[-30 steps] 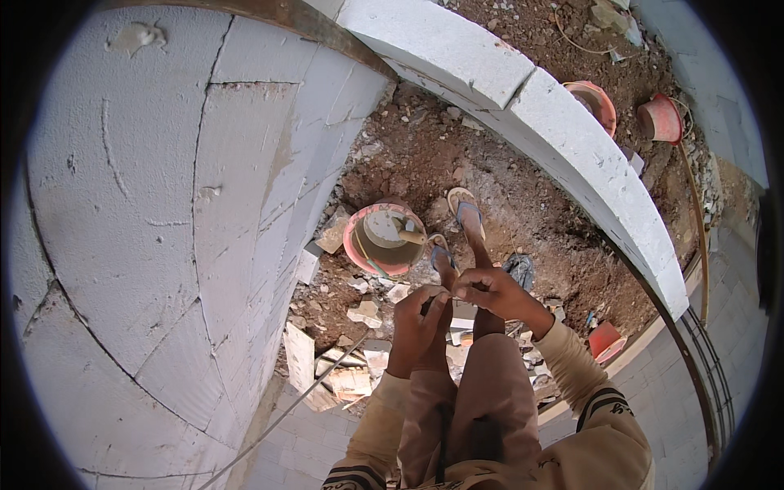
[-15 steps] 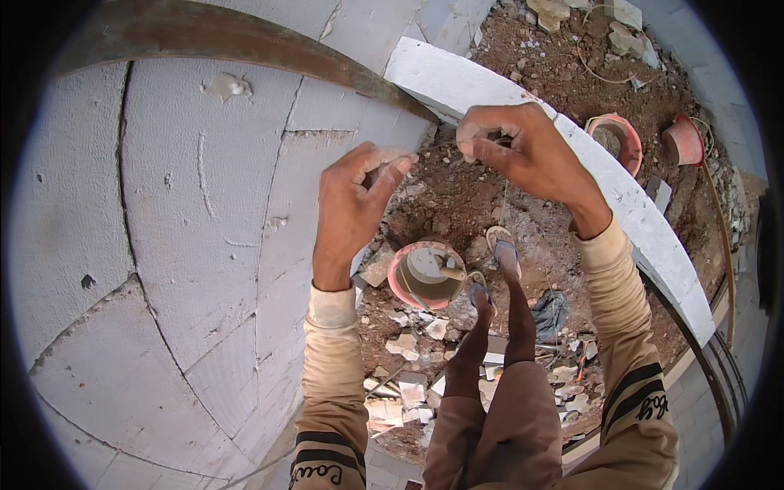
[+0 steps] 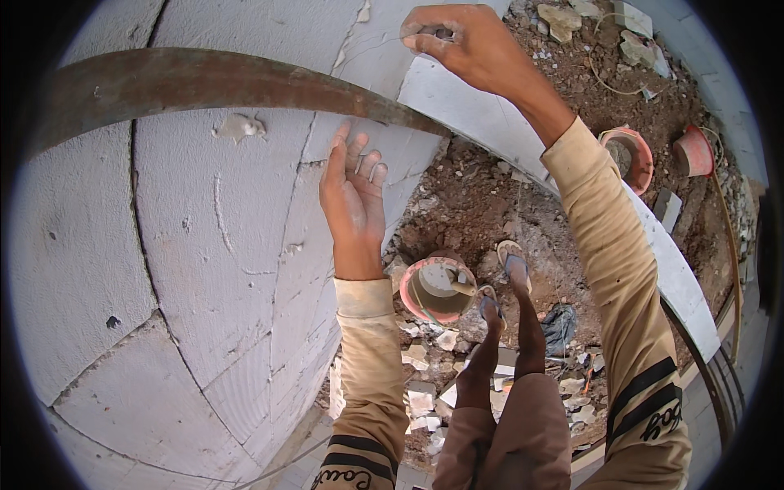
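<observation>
My right hand [image 3: 457, 45] is raised at the top of the view, thumb and fingertips pinched on a thin string [image 3: 371, 47]. The string runs from the pinch leftward and down toward a long brown bar [image 3: 245, 79] against the grey block wall [image 3: 220, 188]. My left hand [image 3: 357, 192] is just below that bar, close to the wall. Its fingers are spread and the palm shows, with nothing visible in it. Whitish dust coats the fingers of both hands. Whether the string reaches the bar is too fine to make out.
A white block ledge [image 3: 482, 106] curves along the right. Below my hands a pink-rimmed bucket [image 3: 437, 314] holds grey mix and a tool handle. Two more buckets, one upright [image 3: 641, 167] and one tipped [image 3: 692, 153], lie beyond the ledge. Broken block pieces [image 3: 420, 400] litter the ground.
My hands were close together, both pinched, over the ground. The right has risen up and leftward with the string; the left has opened and moved slightly right beside the wall.
</observation>
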The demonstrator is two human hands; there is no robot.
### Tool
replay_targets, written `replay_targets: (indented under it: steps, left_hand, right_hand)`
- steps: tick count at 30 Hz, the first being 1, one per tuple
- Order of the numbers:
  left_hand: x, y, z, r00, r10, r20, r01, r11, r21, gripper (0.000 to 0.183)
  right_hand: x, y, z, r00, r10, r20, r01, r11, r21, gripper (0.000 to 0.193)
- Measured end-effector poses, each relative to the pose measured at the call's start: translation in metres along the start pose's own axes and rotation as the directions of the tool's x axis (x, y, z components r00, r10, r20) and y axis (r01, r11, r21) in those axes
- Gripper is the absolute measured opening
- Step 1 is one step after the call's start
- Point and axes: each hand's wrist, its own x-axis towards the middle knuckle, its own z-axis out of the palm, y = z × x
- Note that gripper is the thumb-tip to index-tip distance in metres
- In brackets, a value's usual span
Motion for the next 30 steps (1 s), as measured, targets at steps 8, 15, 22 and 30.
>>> replay_targets:
  steps: [8,15,22,30]
  left_hand:
    - [0.022,0.003,0.004,0.984,-0.096,0.149,0.149,0.905,-0.398,0.035]
    - [0.018,-0.003,0.000,0.998,0.040,0.045,-0.025,0.955,-0.297,0.018]
    - [0.002,-0.005,-0.001,0.993,0.110,0.043,-0.088,0.935,-0.344,0.016]
    - [0.001,-0.001,0.001,0.987,0.152,0.045,-0.126,0.925,-0.359,0.012]
  right_hand:
    - [0.037,0.020,0.033,0.937,-0.275,0.216,0.292,0.955,-0.050,0.019]
    - [0.051,-0.015,0.048,0.900,-0.085,0.427,0.081,0.996,0.027,0.016]
    - [0.028,0.005,0.038,0.923,0.053,0.380,-0.086,0.994,0.072,0.014]
    - [0.024,0.000,0.068,0.986,0.083,0.145,-0.117,0.961,0.249,0.012]
